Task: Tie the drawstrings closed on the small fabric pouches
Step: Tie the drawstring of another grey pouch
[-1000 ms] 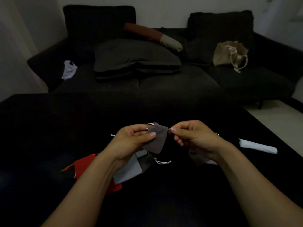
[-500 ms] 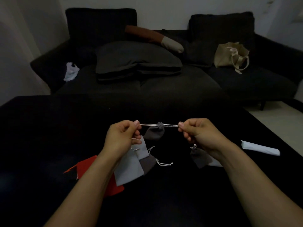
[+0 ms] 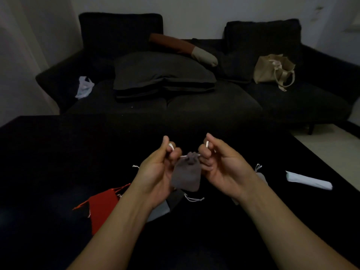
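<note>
While both hands sit raised over the dark table [image 3: 48, 172], the grey pouch [image 3: 186, 177] hangs between them w/ its mouth already gathered tight. Left hand [image 3: 155, 172] has a clenched grip pinching one white drawstring [image 3: 183, 156] end; right hand [image 3: 220, 168] pinches the other end the same way, cord showing above the knuckles on each side. Pouch body dangles just below both grips, clear of the table.

Step in hand, as I read it: cinch looks done, knot not yet made. Next move prob needs the two cord ends crossed over each other near the neck, one tucked under, then pulled apart w/o letting the mouth slacken.

Below the left grip, near the wrist: a red pouch [image 3: 101, 207] and a pale grey one [image 3: 159, 211] w/ a loose string. Behind the right wrist another pouch [image 3: 261, 175], partly hidden; can't tell if tied. Further right of that grip, a white roll [image 3: 308, 181].
</note>
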Available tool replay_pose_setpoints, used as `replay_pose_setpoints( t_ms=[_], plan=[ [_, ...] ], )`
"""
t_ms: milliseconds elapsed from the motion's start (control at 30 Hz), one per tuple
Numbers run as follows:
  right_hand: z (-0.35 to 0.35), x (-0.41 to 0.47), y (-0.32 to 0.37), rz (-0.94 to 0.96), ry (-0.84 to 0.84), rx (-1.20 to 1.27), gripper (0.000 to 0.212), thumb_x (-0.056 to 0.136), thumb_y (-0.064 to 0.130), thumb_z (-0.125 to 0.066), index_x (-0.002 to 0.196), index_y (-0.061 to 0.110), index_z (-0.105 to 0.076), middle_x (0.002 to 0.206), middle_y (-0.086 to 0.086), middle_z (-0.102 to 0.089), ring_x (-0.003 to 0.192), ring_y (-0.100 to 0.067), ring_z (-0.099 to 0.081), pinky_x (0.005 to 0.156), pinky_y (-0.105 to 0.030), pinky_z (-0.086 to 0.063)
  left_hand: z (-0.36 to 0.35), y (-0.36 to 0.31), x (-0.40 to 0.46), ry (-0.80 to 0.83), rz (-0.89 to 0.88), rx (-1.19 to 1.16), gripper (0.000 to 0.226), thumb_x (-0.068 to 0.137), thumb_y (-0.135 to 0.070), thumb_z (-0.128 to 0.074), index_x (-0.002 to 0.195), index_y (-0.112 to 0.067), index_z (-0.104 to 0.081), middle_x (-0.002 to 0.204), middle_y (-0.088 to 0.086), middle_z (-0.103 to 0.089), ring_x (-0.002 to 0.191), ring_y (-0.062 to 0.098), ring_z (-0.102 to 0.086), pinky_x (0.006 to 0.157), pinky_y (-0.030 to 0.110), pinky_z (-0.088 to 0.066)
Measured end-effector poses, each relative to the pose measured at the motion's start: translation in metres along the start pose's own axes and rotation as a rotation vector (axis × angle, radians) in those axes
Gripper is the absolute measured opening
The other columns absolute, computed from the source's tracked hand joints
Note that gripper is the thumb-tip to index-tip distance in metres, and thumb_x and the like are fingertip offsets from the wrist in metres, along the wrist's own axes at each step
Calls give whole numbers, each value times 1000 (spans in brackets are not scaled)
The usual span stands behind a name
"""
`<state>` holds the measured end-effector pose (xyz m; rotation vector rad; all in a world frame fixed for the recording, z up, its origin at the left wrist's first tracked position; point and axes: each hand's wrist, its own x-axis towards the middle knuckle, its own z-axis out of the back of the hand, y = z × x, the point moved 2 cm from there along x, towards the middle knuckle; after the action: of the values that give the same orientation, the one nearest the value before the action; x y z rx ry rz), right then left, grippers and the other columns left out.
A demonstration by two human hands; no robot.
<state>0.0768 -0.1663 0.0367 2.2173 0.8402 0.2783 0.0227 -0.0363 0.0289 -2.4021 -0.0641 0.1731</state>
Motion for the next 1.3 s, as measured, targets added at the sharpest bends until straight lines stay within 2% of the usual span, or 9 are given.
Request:
replay_pose_setpoints(
  t_ms=[100, 267, 367, 467, 667, 900, 1100, 1233, 1300],
  plan=[
    [2, 4, -2, 37, -38, -163, 24, 88, 21, -55, 67, 13, -45, 53, 0, -39, 41, -7, -31, 42, -18, -22, 7, 4, 5, -108, -58, 40, 33, 98, -36, -43, 71, -19, -46, 48, -8, -38, 43, 3, -34, 48, 14, -36],
    [-3, 2, -11, 27, -34, -217, 27, 95, 25, -53, 72, 13, -50, 55, 0, -43, 43, -7, -34, 42, -17, -24, -4, 17, -1, -36, -99, 149, 22, 91, -24, -52, 96, -7, -65, 68, 3, -65, 60, 12, -65, 58, 24, -56],
    [-3, 1, -11, 34, -59, -181, 22, 91, 26, -57, 75, 11, -56, 59, -2, -51, 47, -7, -39, 44, -18, -27, -5, 14, -3, 6, -142, 191, 26, 92, -10, -51, 113, -4, -63, 82, 6, -72, 69, 13, -71, 59, 23, -57],
    [0, -1, -7, 56, -56, -190, 11, 82, 17, -63, 86, 8, -64, 67, -3, -60, 52, -6, -47, 47, -16, -33, -3, 11, -2, -32, -148, 202, 28, 98, -13, -47, 123, -7, -58, 88, 5, -75, 75, 13, -73, 62, 22, -57],
    [5, -1, -6, 100, -58, -263, 33, 87, 5, -59, 120, 8, -58, 76, -3, -70, 59, -6, -56, 50, -14, -41, -4, 16, -3, -38, -58, 100, 22, 99, -13, -46, 105, 0, -62, 81, 13, -72, 67, 19, -72, 58, 28, -59],
    [9, -3, -5, 152, -104, -393, 25, 74, 18, -68, 97, 8, -72, 86, 0, -73, 69, -6, -57, 57, -17, -41, 8, 10, 1, -123, -45, 178, 15, 81, -20, -61, 86, -13, -73, 74, -1, -69, 62, 5, -66, 59, 16, -55],
    [15, -3, 0, 132, -164, -495, 28, 72, 26, -69, 98, 17, -75, 107, 7, -74, 88, -5, -61, 82, -27, -42, 7, 2, 0, 8, -7, 78, 18, 79, -21, -60, 79, -16, -77, 69, -4, -65, 64, 6, -64, 67, 19, -55],
    [15, -4, 4, 213, -121, -452, 11, 71, 20, -70, 78, 14, -76, 117, 0, -72, 99, -14, -66, 88, -35, -46, 8, 7, 1, -17, -37, 470, 24, 95, -13, -52, 84, -14, -74, 66, -4, -62, 57, 4, -57, 51, 17, -43],
    [12, -5, 6, 307, -57, -559, 11, 73, 13, -72, 80, 6, -76, 118, -5, -71, 109, -20, -66, 94, -37, -50, 8, 9, 1, 10, -51, 658, 28, 96, -12, -52, 75, -15, -71, 66, -2, -61, 59, 5, -53, 54, 19, -37]
  ],
)
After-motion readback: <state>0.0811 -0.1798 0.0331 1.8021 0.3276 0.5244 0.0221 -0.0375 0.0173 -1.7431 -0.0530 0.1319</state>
